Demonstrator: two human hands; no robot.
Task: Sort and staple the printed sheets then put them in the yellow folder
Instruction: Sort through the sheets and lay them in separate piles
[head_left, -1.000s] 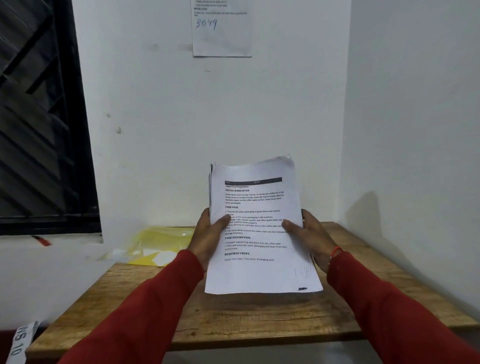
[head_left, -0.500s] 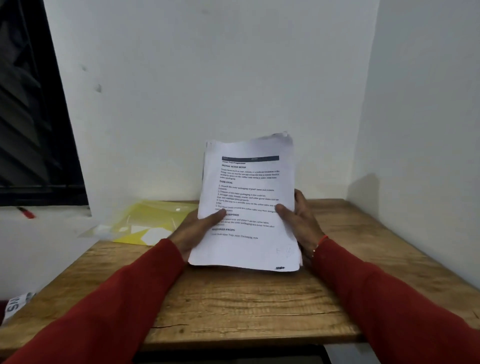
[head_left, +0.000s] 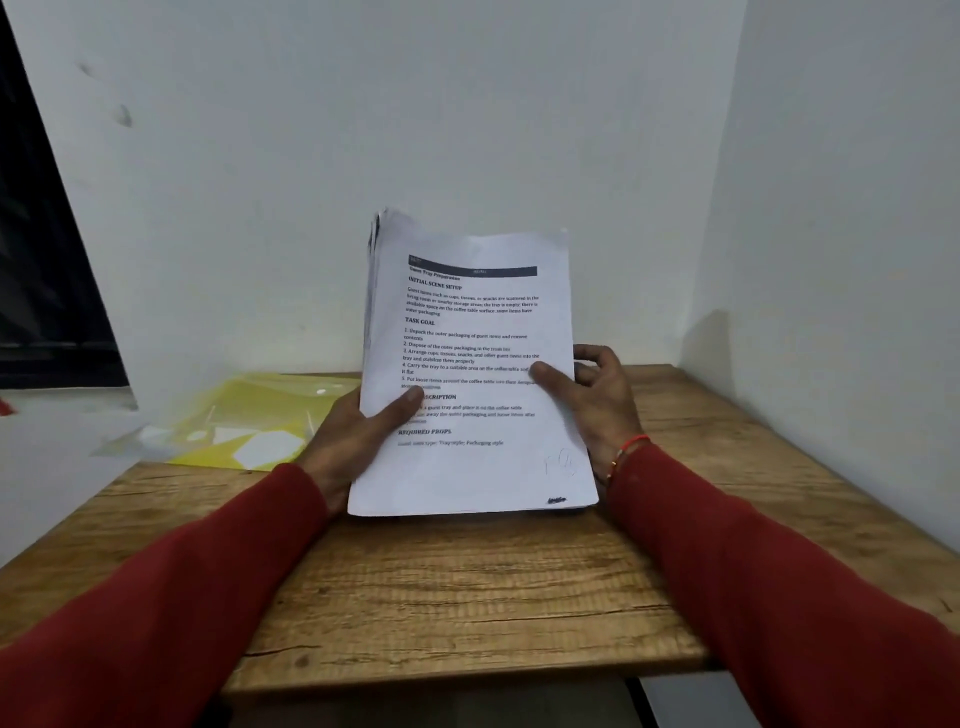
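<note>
What you can't make out from the head view

Behind the stack of sheets (head_left: 470, 374) your fingers are hidden; only the thumbs of your left hand (head_left: 358, 441) and right hand (head_left: 597, 400) show. The stack's lower edge covers where it meets the table (head_left: 467, 587), so touching or lifted is unclear. The yellow folder (head_left: 260, 421) is blurred, partly behind your left hand. Both sleeves (head_left: 156, 613) run off the bottom edge.

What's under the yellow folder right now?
The translucent yellow plastic folder lies on the wooden table's back left corner. White shapes show through it; nothing else beneath is discernible.
</note>
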